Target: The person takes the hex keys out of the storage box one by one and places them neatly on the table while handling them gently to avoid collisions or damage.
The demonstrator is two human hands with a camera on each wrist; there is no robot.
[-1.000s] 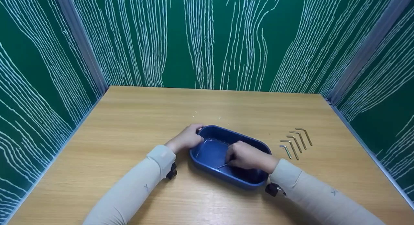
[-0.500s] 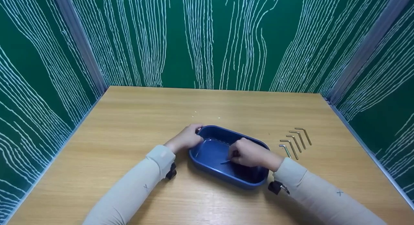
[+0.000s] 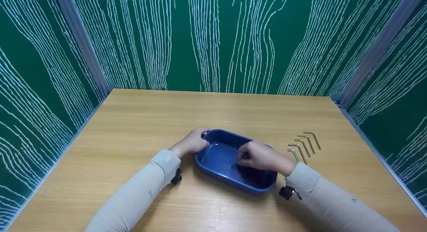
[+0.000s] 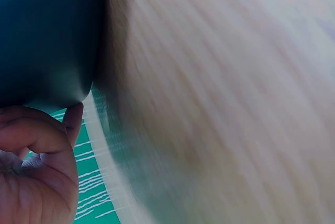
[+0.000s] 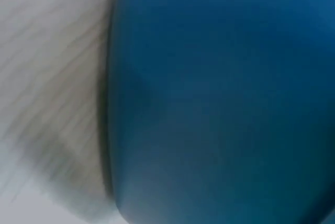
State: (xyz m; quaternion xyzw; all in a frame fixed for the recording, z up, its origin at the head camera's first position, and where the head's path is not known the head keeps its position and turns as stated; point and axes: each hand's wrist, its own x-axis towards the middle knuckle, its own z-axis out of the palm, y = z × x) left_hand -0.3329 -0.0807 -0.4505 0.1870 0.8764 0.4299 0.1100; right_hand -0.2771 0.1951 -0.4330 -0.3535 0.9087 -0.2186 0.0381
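Note:
A deep blue oval tub (image 3: 213, 160) stands on the table, slanting across the middle of the head view. At its left end my left hand (image 3: 192, 142) grips the rim; in the left wrist view the curled fingers (image 4: 36, 135) lie against the tub wall (image 4: 47, 35). My right hand (image 3: 255, 155) reaches down inside the tub and pinches a thin dark hex key (image 3: 235, 165), its short end showing past the fingertips and the rest hidden. The tub's outer wall (image 5: 220, 98) fills most of the right wrist view, hiding that hand.
To the right of the tub, several L-shaped hex keys (image 3: 308, 140) lie in a slanting row on the wooden table (image 3: 150, 112). A greenish one (image 3: 293, 155) is nearest the tub. Tiny white specks (image 3: 200, 118) dot the table behind it. Green patterned walls (image 3: 180, 42) enclose the back and sides.
My right hand has shifted slightly right and up inside the tub, the hex key moving with it and showing less of its length. My left hand and the tub stay put.

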